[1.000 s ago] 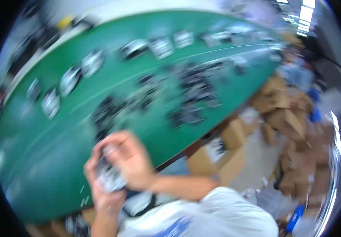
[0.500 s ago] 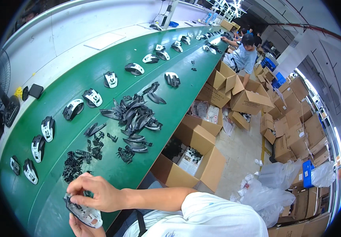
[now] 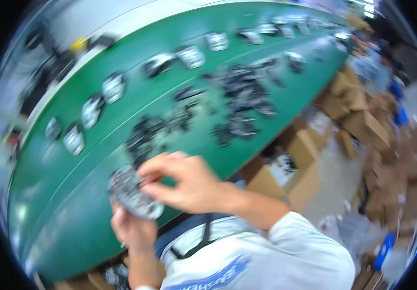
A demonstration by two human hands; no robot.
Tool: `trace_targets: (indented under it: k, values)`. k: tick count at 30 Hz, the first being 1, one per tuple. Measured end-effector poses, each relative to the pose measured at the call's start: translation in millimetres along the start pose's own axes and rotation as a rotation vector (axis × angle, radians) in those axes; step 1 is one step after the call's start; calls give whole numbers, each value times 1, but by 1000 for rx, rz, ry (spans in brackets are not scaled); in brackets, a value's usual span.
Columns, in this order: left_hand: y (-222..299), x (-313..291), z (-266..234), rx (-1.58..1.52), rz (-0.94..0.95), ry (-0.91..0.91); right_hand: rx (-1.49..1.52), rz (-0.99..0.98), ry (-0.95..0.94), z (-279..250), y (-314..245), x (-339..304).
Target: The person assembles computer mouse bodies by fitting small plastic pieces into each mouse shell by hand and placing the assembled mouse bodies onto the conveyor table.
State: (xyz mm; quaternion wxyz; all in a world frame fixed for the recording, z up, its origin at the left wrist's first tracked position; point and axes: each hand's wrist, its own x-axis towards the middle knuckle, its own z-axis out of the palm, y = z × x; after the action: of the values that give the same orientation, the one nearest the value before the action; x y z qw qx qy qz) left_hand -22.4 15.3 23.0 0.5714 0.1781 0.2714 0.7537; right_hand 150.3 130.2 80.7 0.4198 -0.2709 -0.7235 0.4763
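My left hand (image 3: 133, 228) holds a grey-white and black mouse shell (image 3: 138, 195) from below, its inner side facing up. At the shell's upper right edge, my right hand (image 3: 184, 181) has thumb and fingers pinched together. Whatever sits between those fingertips is too blurred to make out. Just beyond the shell, a heap of small black plastic clips (image 3: 143, 135) lies on the green bench (image 3: 83, 193). Farther right is a pile of dark curved side pieces (image 3: 247, 89).
Along the bench's far side runs a row of black-and-white mouse shells (image 3: 189, 57). Open cardboard boxes (image 3: 305, 186) stand on the floor at the right edge. A black fan (image 3: 63, 65) is at the far left. Other people (image 3: 370, 65) work at the far right.
The head view has swung and is now blurred. Both hands with the mouse shell appear higher and farther right. My right fingertips have shifted to the shell's right edge.
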Motion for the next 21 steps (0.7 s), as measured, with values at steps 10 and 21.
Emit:
trace_targets:
  k: [10,21]
  values:
    - [1,0,28,79,-128,-40,-240,-267,48,17,7,-5]
    - [4,4,23,-105,-218,-89,-386,-502,17,18,24,4]
